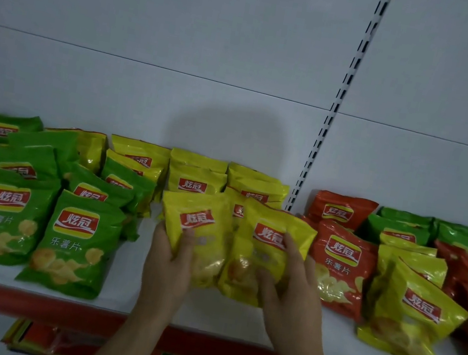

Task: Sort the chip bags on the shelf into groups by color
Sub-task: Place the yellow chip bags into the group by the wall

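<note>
My left hand (169,263) grips a yellow chip bag (201,234) at the middle of the white shelf (217,315). Beside it my right hand (290,284) holds a second yellow chip bag (271,231), the two bags side by side. Behind them stand several more yellow bags (195,176). Green bags (71,239) fill the left part of the shelf. On the right lie red bags (342,265), another yellow bag (412,312) and green bags (399,228) mixed together.
The shelf has a red front edge (47,305) and a white back panel with a slotted upright (324,137). On the lower shelf, more coloured bags (48,338) show beneath my arms.
</note>
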Available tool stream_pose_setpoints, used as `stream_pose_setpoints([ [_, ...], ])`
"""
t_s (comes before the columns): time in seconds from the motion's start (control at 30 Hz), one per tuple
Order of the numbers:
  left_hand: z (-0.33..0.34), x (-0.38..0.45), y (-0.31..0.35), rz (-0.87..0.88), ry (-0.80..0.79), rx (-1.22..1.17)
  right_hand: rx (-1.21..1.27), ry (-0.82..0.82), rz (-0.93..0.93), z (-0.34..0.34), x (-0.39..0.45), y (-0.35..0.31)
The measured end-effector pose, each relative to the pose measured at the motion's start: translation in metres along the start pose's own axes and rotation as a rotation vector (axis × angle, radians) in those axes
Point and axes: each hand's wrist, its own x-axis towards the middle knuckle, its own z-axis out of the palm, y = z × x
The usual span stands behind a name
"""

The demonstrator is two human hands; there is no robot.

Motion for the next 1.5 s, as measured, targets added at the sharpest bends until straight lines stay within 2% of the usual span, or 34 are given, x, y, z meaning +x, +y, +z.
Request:
stream_pose_setpoints([
  [0.1,-0.016,0.008,-0.002,0.027,0.110,0.002,-0.052,-0.011,0.026,0.002,0.013,0.015],
  [0.2,-0.024,0.010,0.001,0.046,0.161,-0.003,-0.126,-0.068,-0.029,0.020,0.020,0.019],
  [0.37,-0.022,0.002,0.006,0.080,0.088,0.003,-0.454,-0.092,-0.103,0.054,0.025,0.029],
  [0.5,-0.025,0.000,0.000,0.089,0.043,0.047,-0.510,-0.138,-0.094,0.059,0.027,0.035],
  [0.63,-0.020,-0.001,-0.006,0.089,-0.029,0.079,-0.416,-0.069,-0.103,0.044,0.022,0.020],
  [0.73,-0.006,-0.005,-0.006,0.077,-0.077,0.119,-0.162,0.082,-0.092,0.023,0.008,0.002],
  [0.83,0.009,-0.008,-0.014,0.090,-0.116,0.132,0.038,0.040,-0.080,0.009,-0.008,-0.009],
  [0.93,0.018,-0.010,-0.023,0.159,-0.137,0.231,0.158,0.029,0.010,-0.002,-0.014,-0.005],
  [1.0,0.021,-0.012,-0.029,0.217,-0.157,0.308,0.016,-0.052,-0.073,-0.005,-0.015,-0.002],
  [1.07,0.024,-0.012,-0.036,0.323,-0.150,0.547,-0.195,-0.098,-0.207,0.004,-0.018,0.005],
  [1.13,0.028,-0.012,-0.041,0.418,-0.129,0.863,-0.306,-0.084,-0.227,0.016,-0.027,0.011],
  [1.2,0.030,-0.013,-0.039,0.470,-0.144,1.019,-0.374,-0.077,-0.208,0.024,-0.039,0.016],
  [1.5,0.027,-0.017,-0.039,0.503,-0.261,1.154,-0.421,-0.006,-0.130,0.018,-0.058,0.022],
])
